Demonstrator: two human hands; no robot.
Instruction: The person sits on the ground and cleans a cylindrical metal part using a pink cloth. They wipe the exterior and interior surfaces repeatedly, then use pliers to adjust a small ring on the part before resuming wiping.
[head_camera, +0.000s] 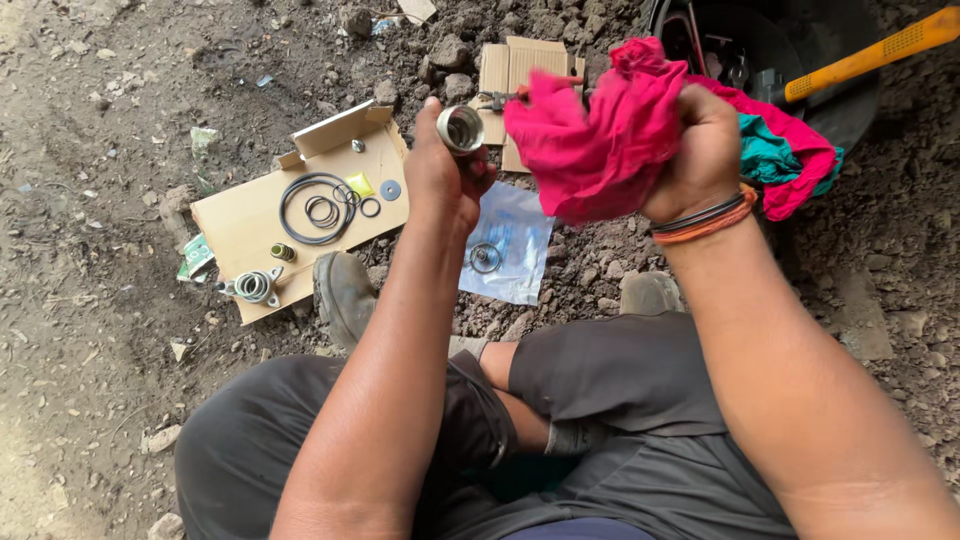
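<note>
My left hand (440, 175) grips a short shiny metal sleeve (460, 128), its open end facing up. My right hand (700, 150) is closed on a bunched pink rag (600, 140), held just right of the sleeve. The rag trails to the right over a teal cloth (768, 155). Cord bracelets circle my right wrist.
A flattened cardboard sheet (250, 215) on the dirt carries black O-rings (315, 205), washers and a small metal fitting (255, 287). A clear plastic bag (510, 245) with a ring lies ahead of my knees. A black tub (800, 50) with a yellow-handled tool (870, 55) stands far right. Stones litter the ground.
</note>
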